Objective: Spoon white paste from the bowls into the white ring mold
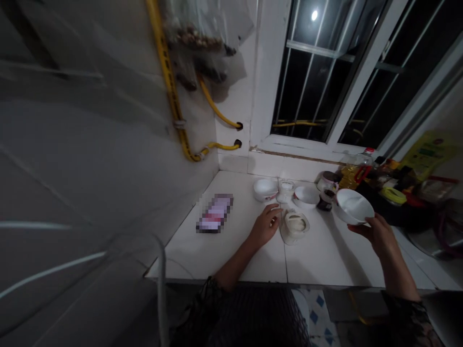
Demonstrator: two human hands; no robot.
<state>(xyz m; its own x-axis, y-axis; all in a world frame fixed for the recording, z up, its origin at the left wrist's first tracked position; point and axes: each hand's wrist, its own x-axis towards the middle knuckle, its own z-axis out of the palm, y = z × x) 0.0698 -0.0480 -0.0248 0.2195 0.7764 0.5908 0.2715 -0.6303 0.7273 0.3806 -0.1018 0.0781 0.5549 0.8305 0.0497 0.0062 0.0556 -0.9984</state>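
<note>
My right hand (376, 234) holds a white bowl (353, 205) by its rim, lifted and tilted above the white tiled counter (325, 260). Resting on the counter, my left hand (266, 225) has its fingers curled against the side of a small white lidded jar (294, 226). Whether it grips the jar I cannot tell. Behind the jar stand a white bowl (265, 189), a small white cup (285, 191) and another white bowl (306, 196).
A phone (214, 213) lies on the counter to the left. An oil bottle (356, 172), small jars (327, 185), packets and a dark pan (394, 207) crowd the back right under the window (325, 72). Yellow gas hoses (173, 96) run down the left wall.
</note>
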